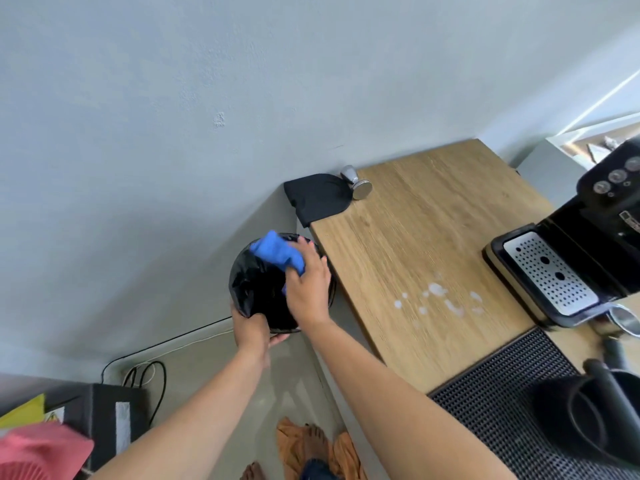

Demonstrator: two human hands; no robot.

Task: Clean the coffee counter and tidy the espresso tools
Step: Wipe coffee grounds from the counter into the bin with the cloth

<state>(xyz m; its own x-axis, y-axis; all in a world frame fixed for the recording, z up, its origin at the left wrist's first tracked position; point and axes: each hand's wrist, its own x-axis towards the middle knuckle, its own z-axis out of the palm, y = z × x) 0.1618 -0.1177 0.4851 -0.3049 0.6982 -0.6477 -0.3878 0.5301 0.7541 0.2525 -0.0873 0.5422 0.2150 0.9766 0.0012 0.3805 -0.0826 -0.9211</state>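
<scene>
My right hand grips a crumpled blue cloth over the mouth of a round bin lined with a black bag, which stands on the floor left of the wooden counter. My left hand holds the bin's near rim and the bag's edge. White spill spots lie on the counter in front of the black espresso machine with its perforated drip tray. A steel tamper stands at the counter's far left corner beside a folded black cloth.
A black ribbed mat covers the near right counter, with a black knock box or jug and a metal cup on it. Cables and a dark box sit on the floor at left. My feet are below.
</scene>
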